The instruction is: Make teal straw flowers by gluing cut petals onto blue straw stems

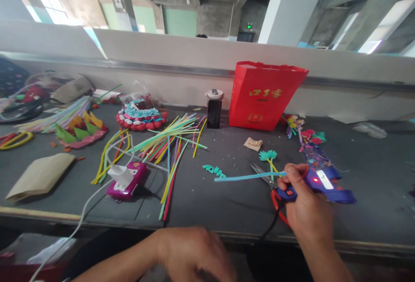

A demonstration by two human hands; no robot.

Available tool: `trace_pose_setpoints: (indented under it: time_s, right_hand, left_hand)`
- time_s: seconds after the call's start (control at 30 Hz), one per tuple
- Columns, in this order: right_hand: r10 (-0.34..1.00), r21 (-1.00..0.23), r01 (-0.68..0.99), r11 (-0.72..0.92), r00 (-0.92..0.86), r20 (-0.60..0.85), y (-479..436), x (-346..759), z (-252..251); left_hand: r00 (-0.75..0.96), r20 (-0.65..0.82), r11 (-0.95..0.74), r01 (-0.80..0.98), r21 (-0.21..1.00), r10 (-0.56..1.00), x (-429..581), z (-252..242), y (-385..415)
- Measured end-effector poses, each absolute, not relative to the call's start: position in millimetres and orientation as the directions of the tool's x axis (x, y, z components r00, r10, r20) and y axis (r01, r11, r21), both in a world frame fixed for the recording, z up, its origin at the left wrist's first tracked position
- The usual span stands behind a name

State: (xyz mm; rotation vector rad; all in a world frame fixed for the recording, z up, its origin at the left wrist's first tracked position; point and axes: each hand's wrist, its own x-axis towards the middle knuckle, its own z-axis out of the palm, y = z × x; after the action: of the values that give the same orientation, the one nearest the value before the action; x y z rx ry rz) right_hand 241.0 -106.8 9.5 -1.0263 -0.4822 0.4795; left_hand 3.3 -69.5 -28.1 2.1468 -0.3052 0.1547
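Note:
My right hand (pixel 306 202), fingers closed, is over the right front of the table. It is wrapped round a blue hot glue gun (pixel 324 182) with a lit red light. A light-blue pipe cleaner (pixel 246 177) sticks out leftward from the same fingers. Just below the front edge, my left hand (pixel 197 254) is smeared by motion, so its fingers cannot be made out. Red-handled scissors (pixel 275 200) lie partly behind my right hand. Beside them are a turquoise pipe-cleaner flower (pixel 268 155) and a short row of turquoise looped pieces (pixel 214 171).
Loose pipe cleaners (pixel 171 137) lie across the middle. A purple power socket (pixel 129 180) with a white plug and cable stands front left. At the back are a red paper bag (pixel 259 96) and a phone (pixel 214 113). A brown envelope (pixel 40 176) lies far left.

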Motion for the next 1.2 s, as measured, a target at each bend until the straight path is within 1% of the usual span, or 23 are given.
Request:
trace_pose_setpoints:
  time_s: [0.07,0.1,0.13,0.17,0.2,0.23,0.27,0.3,0.33,0.37,0.4,0.43,0.5,0.53,0.57,0.6,0.67,0.77,0.93,1.0,1.07,1.13,1.2]
  right_hand:
    - [0.585,-0.887,-0.139,0.44,0.794,0.165,-107.5,239.7,9.7]
    - [0.582,-0.887,-0.133,0.442,0.795,0.171,-107.6,239.2,9.6]
    - [0.581,-0.888,-0.129,0.442,0.795,0.174,-107.5,238.9,9.4]
    - [0.581,-0.889,-0.129,0.439,0.796,0.171,-107.4,238.7,9.2]
    - [0.584,-0.891,-0.135,0.433,0.796,0.162,-107.2,238.6,8.9]
    - [0.588,-0.894,-0.145,0.423,0.795,0.149,-106.9,238.6,8.7]
    - [0.592,-0.898,-0.154,0.413,0.794,0.137,-106.7,238.4,8.6]
    - [0.598,-0.901,-0.16,0.404,0.791,0.128,-106.5,237.9,8.5]
    - [0.604,-0.904,-0.163,0.395,0.787,0.122,-106.4,237.1,8.4]
    - [0.612,-0.909,-0.161,0.384,0.781,0.12,-106.3,235.7,8.1]
    - [0.621,-0.917,-0.151,0.368,0.774,0.121,-106.2,233.5,7.5]
    - [0.629,-0.926,-0.134,0.352,0.767,0.129,-106.1,230.5,6.4]
    - [0.647,-0.942,-0.088,0.324,0.747,0.152,-106.1,221.7,2.8]
    - [0.663,-0.948,-0.065,0.31,0.73,0.167,-106.3,216.0,0.6]
    - [0.683,-0.954,-0.044,0.296,0.708,0.179,-106.7,209.5,-1.7]
    - [0.708,-0.962,-0.024,0.273,0.682,0.184,-107.1,202.6,-3.8]
    - [0.764,-0.98,0.031,0.197,0.621,0.173,-108.2,188.0,-6.5]
    - [0.805,-0.984,0.09,0.151,0.566,0.175,-108.1,168.5,-7.3]
    - [0.828,-0.974,0.162,0.158,0.516,0.22,-102.9,155.3,-7.4]
    - [0.835,-0.969,0.206,0.138,0.502,0.226,-102.2,157.7,-7.4]
    - [0.839,-0.963,0.243,0.119,0.494,0.229,-103.3,163.3,-6.9]
    - [0.852,-0.943,0.309,0.121,0.455,0.258,-105.9,170.5,-6.7]
    - [0.873,-0.898,0.411,0.161,0.365,0.323,-109.2,177.5,-7.2]
  left_hand:
    - [0.957,0.196,-0.658,-0.006,0.753,0.215,-3.1,-24.9,-57.2]
    - [0.87,0.247,-0.699,0.144,0.7,0.426,-6.8,-26.3,-51.7]
    - [0.757,0.291,-0.704,0.296,0.646,0.585,-10.3,-29.1,-47.9]
    - [0.668,0.295,-0.678,0.429,0.597,0.683,-13.3,-32.2,-46.7]
    - [0.626,0.294,-0.662,0.502,0.557,0.722,-15.8,-34.7,-48.3]
    - [0.639,0.297,-0.676,0.497,0.545,0.71,-17.7,-35.5,-52.4]
    - [0.712,0.282,-0.713,0.422,0.56,0.643,-19.2,-33.9,-58.2]
    - [0.842,0.213,-0.744,0.285,0.604,0.496,-20.4,-29.8,-64.5]
    - [0.935,0.157,-0.733,0.136,0.667,0.317,-21.6,-23.6,-70.1]
    - [0.956,0.163,-0.69,0.051,0.722,0.242,-22.7,-16.1,-73.9]
    - [0.941,0.201,-0.673,0.035,0.739,0.271,-23.8,-8.0,-75.4]
    - [0.891,0.27,-0.684,0.061,0.727,0.366,-24.6,-0.4,-74.5]
    - [0.701,0.433,-0.69,0.116,0.714,0.567,-24.4,11.0,-67.2]
    - [0.588,0.464,-0.658,0.162,0.735,0.663,-22.9,14.1,-62.6]
    - [0.485,0.498,-0.643,0.191,0.742,0.719,-20.1,15.6,-58.6]
    - [0.452,0.514,-0.642,0.193,0.742,0.729,-16.1,15.6,-55.9]
    - [0.485,0.512,-0.648,0.163,0.744,0.709,-5.6,12.9,-54.6]
    - [0.548,0.438,-0.583,0.115,0.804,0.713,11.1,6.0,-58.7]
    - [0.478,0.295,-0.375,0.08,0.923,0.827,22.7,-1.4,-57.6]
    - [0.444,0.215,-0.246,0.014,0.969,0.87,21.2,-1.1,-53.6]
    - [0.404,0.09,-0.075,-0.052,0.996,0.91,18.2,0.7,-48.9]
    - [0.366,-0.04,0.089,-0.118,0.989,0.93,15.1,3.0,-44.1]
    - [0.354,-0.125,0.201,-0.188,0.961,0.927,12.4,4.9,-39.9]
